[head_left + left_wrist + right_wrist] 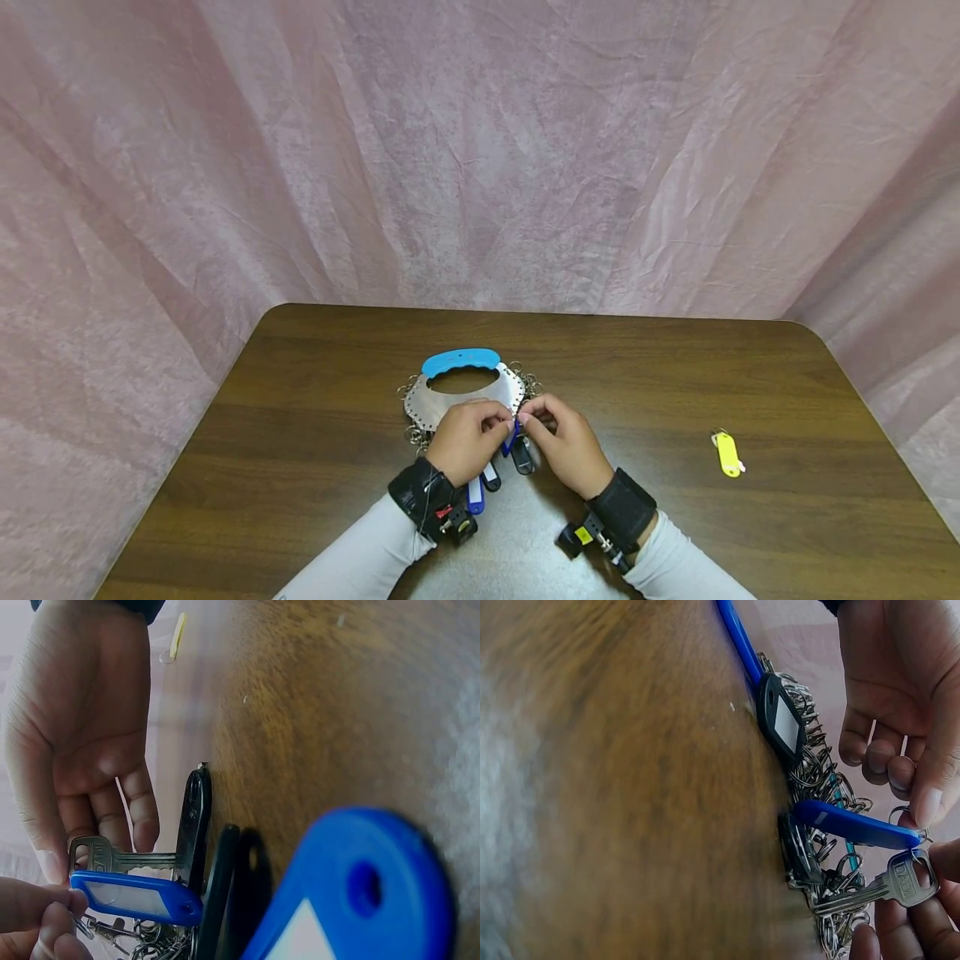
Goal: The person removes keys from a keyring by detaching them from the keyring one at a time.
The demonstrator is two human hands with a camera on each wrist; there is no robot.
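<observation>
A silver metal key holder plate (pixel 435 407) with a light blue handle (pixel 461 359) lies on the table, small rings along its rim. Over its right edge, my left hand (pixel 467 439) pinches a small metal ring (pixel 898 814) between thumb and finger. Opposite, fingertips nearly meeting the left ones, my right hand (pixel 567 446) pinches the head of a silver key (pixel 909 879). A blue key tag (pixel 859 825) hangs beside that key, close to both thumbs. Whether the ring passes through the plate's rim is hidden by the fingers.
Black key tags (pixel 522 456) and another blue tag (pixel 476 495) hang from the holder's near edge. A yellow key tag (pixel 727 454) lies apart on the right of the brown table (pixel 315 467). A pink curtain (pixel 480 167) hangs behind.
</observation>
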